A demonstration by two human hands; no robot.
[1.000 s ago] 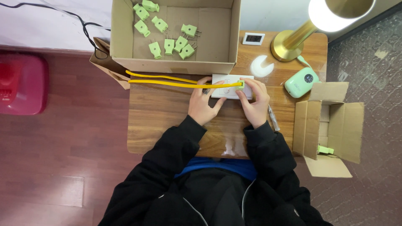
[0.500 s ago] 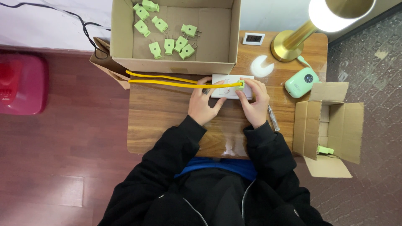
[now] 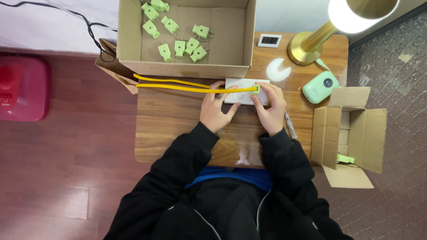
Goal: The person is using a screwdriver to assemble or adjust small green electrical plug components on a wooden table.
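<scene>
I see bare wooden tabletop (image 3: 173, 120) left of my hands, while the big cardboard box (image 3: 133, 40) crowds the far edge. The white power strip (image 3: 238, 91) is smooth plastic, flat just below that box. My left hand (image 3: 216, 111) rests fingers loosely spread on its left end. My right hand (image 3: 269, 109) pinches the green plug (image 3: 255, 88) of the yellow cable (image 3: 187, 85) against the strip.

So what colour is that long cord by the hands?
Yellow. The cord shows best in the head view, lying across the table.
</scene>
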